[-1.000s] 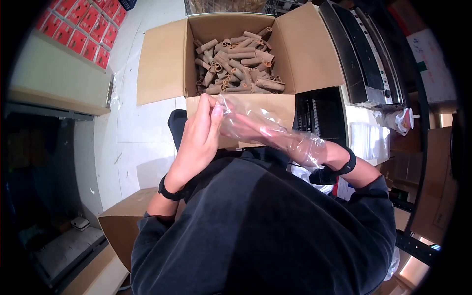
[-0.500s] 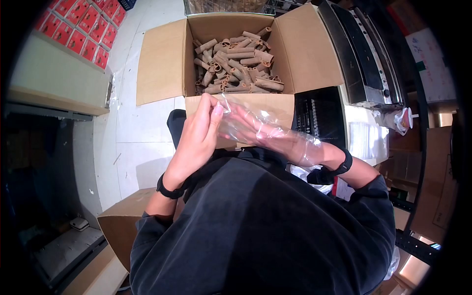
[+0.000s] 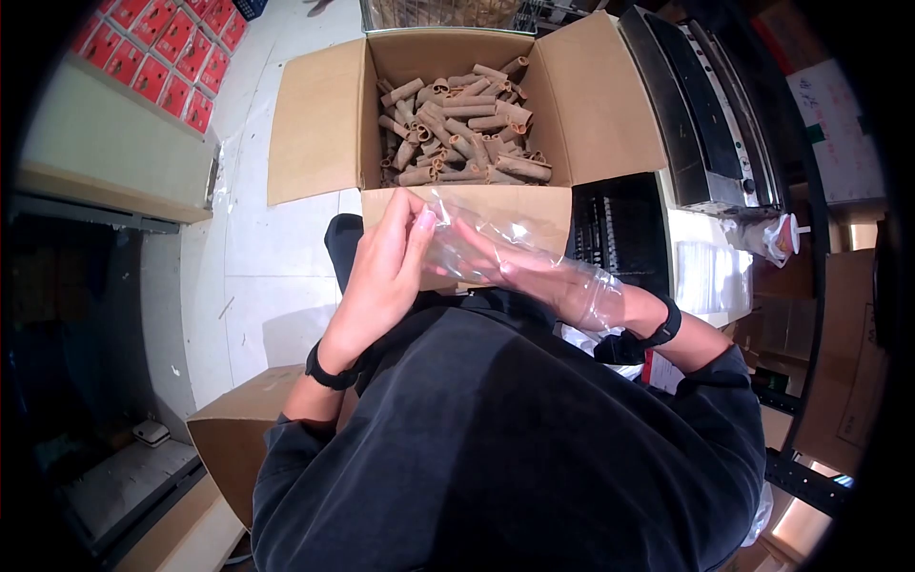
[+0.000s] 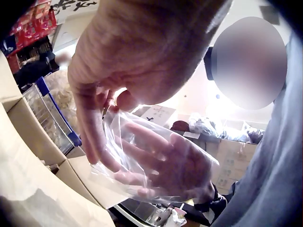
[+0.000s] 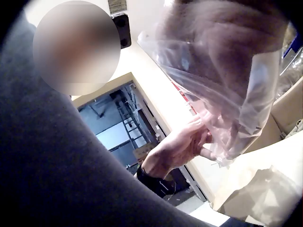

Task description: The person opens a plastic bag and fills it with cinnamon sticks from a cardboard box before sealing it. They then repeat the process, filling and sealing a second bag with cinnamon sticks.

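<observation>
My right hand (image 3: 491,255) is inside a clear plastic bag (image 3: 599,297), which covers it past the wrist like a sleeve. Through the film in the left wrist view, the right fingers (image 4: 147,137) look extended and spread apart. My left hand (image 3: 381,262) pinches the far end of the bag between thumb and fingers, just beyond the right fingertips. Both hands are held in front of the body, over the near flap of an open cardboard box (image 3: 467,205). Inside that box lies a heap of brown cinnamon sticks (image 3: 467,110).
Behind the box stands a wire basket (image 3: 448,17). A black appliance (image 3: 701,114) is to the right, with a stack of clear plastic bags (image 3: 710,275) on the surface before it. Red boxes (image 3: 157,57) are stacked at upper left. Another cardboard box (image 3: 233,415) is at lower left.
The right fingers have shifted slightly inside the bag and show more plainly through it. The left hand keeps its pinch on the bag's end in nearly the same place.
</observation>
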Tool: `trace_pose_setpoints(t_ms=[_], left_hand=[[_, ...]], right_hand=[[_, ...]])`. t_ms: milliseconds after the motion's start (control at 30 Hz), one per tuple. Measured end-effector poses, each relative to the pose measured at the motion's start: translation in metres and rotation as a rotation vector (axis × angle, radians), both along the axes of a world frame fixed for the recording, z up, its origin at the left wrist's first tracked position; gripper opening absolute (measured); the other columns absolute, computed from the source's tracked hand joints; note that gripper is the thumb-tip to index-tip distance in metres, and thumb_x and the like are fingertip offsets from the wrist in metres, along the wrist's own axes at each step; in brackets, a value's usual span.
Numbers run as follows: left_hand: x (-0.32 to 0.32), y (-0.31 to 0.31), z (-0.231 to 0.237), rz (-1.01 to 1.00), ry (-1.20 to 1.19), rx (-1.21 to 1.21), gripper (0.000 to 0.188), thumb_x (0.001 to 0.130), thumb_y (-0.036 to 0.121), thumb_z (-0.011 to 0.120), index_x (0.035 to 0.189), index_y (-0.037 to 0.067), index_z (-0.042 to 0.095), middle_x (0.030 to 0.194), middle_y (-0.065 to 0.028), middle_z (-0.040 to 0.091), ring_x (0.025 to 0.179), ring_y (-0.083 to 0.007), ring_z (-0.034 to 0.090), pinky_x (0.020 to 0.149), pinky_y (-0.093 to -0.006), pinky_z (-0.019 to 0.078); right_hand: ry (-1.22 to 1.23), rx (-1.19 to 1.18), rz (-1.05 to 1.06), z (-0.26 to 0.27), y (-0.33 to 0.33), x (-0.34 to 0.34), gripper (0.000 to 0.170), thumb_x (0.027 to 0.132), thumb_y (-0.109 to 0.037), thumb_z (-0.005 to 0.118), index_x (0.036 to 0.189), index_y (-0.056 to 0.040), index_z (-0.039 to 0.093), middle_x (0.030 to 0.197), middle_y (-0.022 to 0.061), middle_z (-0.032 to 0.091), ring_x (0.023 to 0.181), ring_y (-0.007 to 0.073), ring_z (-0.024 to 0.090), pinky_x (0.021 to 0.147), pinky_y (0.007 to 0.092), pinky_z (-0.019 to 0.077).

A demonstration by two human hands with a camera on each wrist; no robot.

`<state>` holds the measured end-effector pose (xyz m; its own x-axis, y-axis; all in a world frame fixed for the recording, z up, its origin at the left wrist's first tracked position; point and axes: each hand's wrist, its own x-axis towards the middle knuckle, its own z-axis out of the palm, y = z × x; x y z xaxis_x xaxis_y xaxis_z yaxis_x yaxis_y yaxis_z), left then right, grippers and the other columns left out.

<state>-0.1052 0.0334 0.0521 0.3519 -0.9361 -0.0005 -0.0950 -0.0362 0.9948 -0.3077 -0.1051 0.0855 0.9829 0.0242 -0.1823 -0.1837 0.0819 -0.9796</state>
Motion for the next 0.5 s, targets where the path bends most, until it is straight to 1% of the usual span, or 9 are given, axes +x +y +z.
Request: trace_pose_setpoints(t_ms=[100, 200, 500], left_hand=[[-0.0034, 0.0017, 0.0014, 0.004, -0.029, -0.002, 0.021, 0.114, 0.019, 0.047, 0.111, -0.002, 0.050, 0.087, -0.0129, 0.061, 0.074, -0.0151, 0.061, 0.067, -0.0339, 0.0617], [-0.0041, 0.0029, 0.0008, -0.002, -0.096, 0.006, 0.021, 0.115, 0.019, 0.046, 0.112, -0.002, 0.050, 0.086, -0.0134, 0.061, 0.072, -0.0154, 0.061, 0.067, -0.0347, 0.0619], [-0.0014, -0.0028, -0.0004, -0.016, 0.004, 0.012, 0.022, 0.115, 0.020, 0.046, 0.113, -0.001, 0.052, 0.083, -0.0114, 0.057, 0.074, -0.0128, 0.059, 0.070, -0.0343, 0.0635]], right_hand=[[0.002, -0.002, -0.001, 0.0000, 0.0011, -0.0004, 0.063, 0.118, -0.034, 0.030, 0.169, -0.0045, 0.008, 0.178, 0.0129, 0.005, 0.162, 0.0199, 0.010, 0.130, 0.0335, 0.0154], [0.006, 0.025, 0.000, 0.0022, 0.0003, 0.0015, 0.067, 0.116, -0.038, 0.032, 0.169, -0.0057, 0.006, 0.178, 0.0123, 0.005, 0.162, 0.0207, 0.012, 0.130, 0.0346, 0.0155], [0.035, 0.147, 0.001, 0.0080, 0.0038, 0.0034, 0.081, 0.112, -0.049, 0.040, 0.169, -0.0093, -0.001, 0.178, 0.0104, 0.005, 0.162, 0.0230, 0.016, 0.131, 0.0381, 0.0159]])
